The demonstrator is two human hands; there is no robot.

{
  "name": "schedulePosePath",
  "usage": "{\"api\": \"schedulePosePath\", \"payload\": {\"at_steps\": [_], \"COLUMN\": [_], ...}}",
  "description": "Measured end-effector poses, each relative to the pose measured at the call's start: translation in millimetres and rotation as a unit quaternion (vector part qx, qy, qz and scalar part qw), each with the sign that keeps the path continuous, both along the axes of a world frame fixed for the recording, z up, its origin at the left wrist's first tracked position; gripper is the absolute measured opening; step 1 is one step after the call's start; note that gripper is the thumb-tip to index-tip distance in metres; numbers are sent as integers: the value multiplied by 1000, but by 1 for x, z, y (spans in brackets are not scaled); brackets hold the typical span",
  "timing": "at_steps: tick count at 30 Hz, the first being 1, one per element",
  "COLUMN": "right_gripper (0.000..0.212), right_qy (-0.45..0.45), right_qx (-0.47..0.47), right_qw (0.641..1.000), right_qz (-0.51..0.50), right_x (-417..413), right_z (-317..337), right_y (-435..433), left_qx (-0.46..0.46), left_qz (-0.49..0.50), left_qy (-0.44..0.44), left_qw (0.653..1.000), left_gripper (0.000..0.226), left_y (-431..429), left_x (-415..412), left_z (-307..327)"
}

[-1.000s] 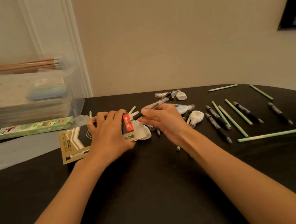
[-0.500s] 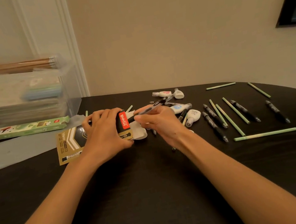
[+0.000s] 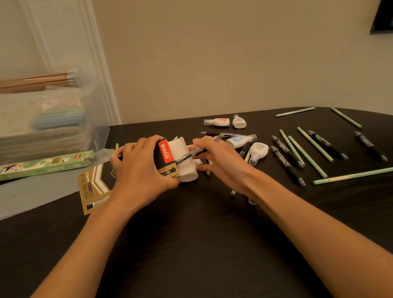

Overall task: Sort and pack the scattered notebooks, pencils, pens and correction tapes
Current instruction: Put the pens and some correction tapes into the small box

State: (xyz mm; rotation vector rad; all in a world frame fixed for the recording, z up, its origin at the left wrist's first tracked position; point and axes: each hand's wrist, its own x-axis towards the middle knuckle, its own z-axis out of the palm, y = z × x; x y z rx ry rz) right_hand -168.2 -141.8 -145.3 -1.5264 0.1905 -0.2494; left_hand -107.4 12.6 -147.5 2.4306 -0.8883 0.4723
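My left hand [image 3: 139,168] grips a gold, black and red pen box [image 3: 94,187] lying on the table, its white end flaps [image 3: 182,156] open toward the right. My right hand [image 3: 220,160] holds a black pen [image 3: 191,155] whose tip is at the box's open end. Several black pens [image 3: 286,158] and green pencils [image 3: 314,145] lie scattered to the right. White correction tapes [image 3: 258,152] sit just behind my right hand, with two more [image 3: 238,121] further back.
A clear plastic bin [image 3: 94,118] at the back left holds stacked notebooks, with wooden pencils [image 3: 32,83] on top. In front of it lie a green pencil box [image 3: 40,166] and the bin's clear lid [image 3: 19,195]. The black table's edge curves at the right.
My right hand has tilted the pen down and brought its tip from above the flaps to the mouth of the box. The left hand still holds the box.
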Motion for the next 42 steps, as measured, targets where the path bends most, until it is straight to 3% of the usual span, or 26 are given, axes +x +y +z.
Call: {"api": "schedulePosePath", "payload": {"at_steps": [4,9,13,15,18,21,25,29,34,42], "right_gripper": [17,12,13,11,5,9,17,19,19,20], "right_qy": [-22,-102,-79,-63,-59,-68,-46,-48,-55,-11], "right_qx": [-92,55,129,99,-44,-200,-320,-315,-247,-228], "right_qw": [994,993,983,988,996,977,945,943,966,968], "right_qz": [-63,6,103,102,40,-11,39,97,61,102], "right_x": [1,-4,-10,-11,-10,-9,-3,-4,-11,-6], "right_z": [-1,1,4,3,0,-2,-6,-7,-2,-5], "right_y": [2,-4,-8,-10,-10,-8,8,11,2,13], "left_qx": [12,12,20,19,17,13,-3,2,-4,2], "left_qz": [-6,-8,-10,-6,-6,-14,-47,-45,-27,-35], "left_qy": [4,5,5,4,6,4,-21,-25,-28,-50], "left_qw": [1000,1000,1000,1000,1000,1000,999,999,999,998], "left_gripper": [83,84,84,84,84,84,82,82,83,85], "left_y": [-2,-2,-1,0,1,1,0,-1,1,-5], "left_x": [-1,0,-1,-1,0,-1,-3,-3,-1,-6], "left_z": [-1,-1,-2,-2,-1,-1,-3,-4,-2,-4]}}
